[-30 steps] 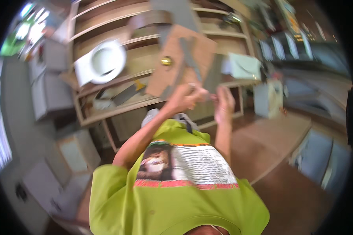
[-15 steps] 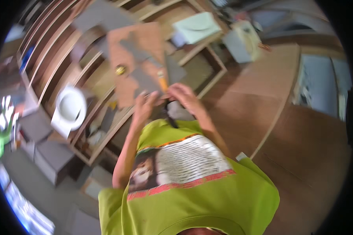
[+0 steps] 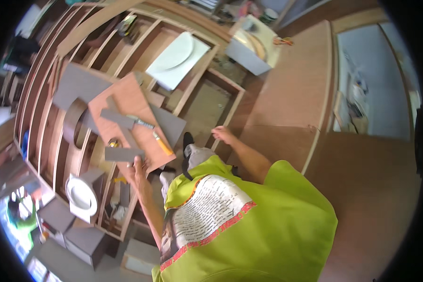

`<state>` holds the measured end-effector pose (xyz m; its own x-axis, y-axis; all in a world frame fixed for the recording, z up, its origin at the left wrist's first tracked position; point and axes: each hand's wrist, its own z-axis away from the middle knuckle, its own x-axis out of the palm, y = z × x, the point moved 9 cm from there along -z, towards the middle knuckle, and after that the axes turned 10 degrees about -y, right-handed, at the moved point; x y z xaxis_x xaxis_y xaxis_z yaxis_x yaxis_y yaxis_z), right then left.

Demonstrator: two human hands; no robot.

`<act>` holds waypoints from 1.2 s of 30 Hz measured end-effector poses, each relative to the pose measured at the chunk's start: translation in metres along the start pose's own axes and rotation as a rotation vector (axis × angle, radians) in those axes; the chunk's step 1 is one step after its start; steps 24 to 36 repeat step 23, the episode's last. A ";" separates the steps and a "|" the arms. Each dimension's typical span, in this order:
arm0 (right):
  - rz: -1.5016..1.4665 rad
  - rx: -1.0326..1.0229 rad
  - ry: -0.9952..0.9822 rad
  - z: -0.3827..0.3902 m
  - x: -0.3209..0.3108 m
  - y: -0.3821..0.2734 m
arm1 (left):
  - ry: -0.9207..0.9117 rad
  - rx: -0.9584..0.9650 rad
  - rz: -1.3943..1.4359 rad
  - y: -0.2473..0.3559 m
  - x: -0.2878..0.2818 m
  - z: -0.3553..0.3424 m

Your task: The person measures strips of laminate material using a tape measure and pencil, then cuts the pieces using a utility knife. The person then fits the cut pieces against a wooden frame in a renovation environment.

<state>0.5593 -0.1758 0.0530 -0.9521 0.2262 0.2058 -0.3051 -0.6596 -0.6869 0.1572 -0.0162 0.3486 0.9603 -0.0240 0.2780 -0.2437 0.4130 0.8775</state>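
Note:
My left hand (image 3: 137, 173) grips the end of a flat grey strip (image 3: 123, 154) at the near left edge of a brown wooden board (image 3: 148, 113). Two more grey strips (image 3: 117, 117) lie crossed on the board. Beside them are a slim grey tool (image 3: 141, 122) and an orange-handled tool (image 3: 163, 144) with a pale end. A yellow and black tape measure (image 3: 113, 142) sits near the strip in my hand. Out to the right, off the board, my right hand (image 3: 223, 134) is closed with curled fingers; whatever it may hold is too small to tell.
The board rests over an open wooden frame (image 3: 91, 150) with many slats. Grey panels (image 3: 82, 84), a curved grey piece (image 3: 73, 121), a white panel with a rounded piece (image 3: 174, 58) and a white ring-shaped piece (image 3: 82, 195) lie on it. A box (image 3: 249, 54) stands far right.
My hands were close together at the board's near edge and have come apart, the right moving right. My left now holds the grey strip. The whole view has turned.

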 end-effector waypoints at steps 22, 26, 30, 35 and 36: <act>-0.129 0.127 0.398 -0.072 -0.106 -0.032 | -0.057 -0.088 -0.331 0.003 0.051 -0.095; -0.118 0.146 0.405 -0.099 -0.133 -0.023 | -0.060 -0.084 -0.329 0.001 0.069 -0.114; -0.118 0.146 0.405 -0.099 -0.133 -0.023 | -0.060 -0.084 -0.329 0.001 0.069 -0.114; -0.118 0.146 0.405 -0.099 -0.133 -0.023 | -0.060 -0.084 -0.329 0.001 0.069 -0.114; -0.118 0.146 0.405 -0.099 -0.133 -0.023 | -0.060 -0.084 -0.329 0.001 0.069 -0.114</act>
